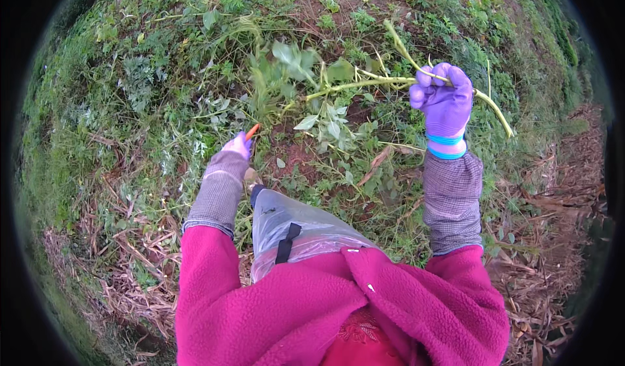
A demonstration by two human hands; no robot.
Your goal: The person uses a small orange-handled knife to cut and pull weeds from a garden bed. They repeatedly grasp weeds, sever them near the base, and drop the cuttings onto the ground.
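My right hand (442, 97), in a purple glove with a blue cuff band, is closed around long green plant stems (361, 84). One cut-looking stem end juts out to the right of the fist, while leafy, blurred tops (293, 63) stretch left over the weeds. My left hand (238, 146), gloved as well, grips an orange handle (252, 131) of a tool. The rest of that tool is hidden or lost among the greenery. Between the hands, pale broad leaves (333, 122) lie above a patch of reddish soil (293, 156).
Dense weeds (141, 88) cover the sloping ground ahead and to the left. Dry stalks and leaves (141, 268) litter the lower left, with more dry litter (552, 210) on the right. A clear plastic sheet (302, 219) covers my lap or leg below the hands.
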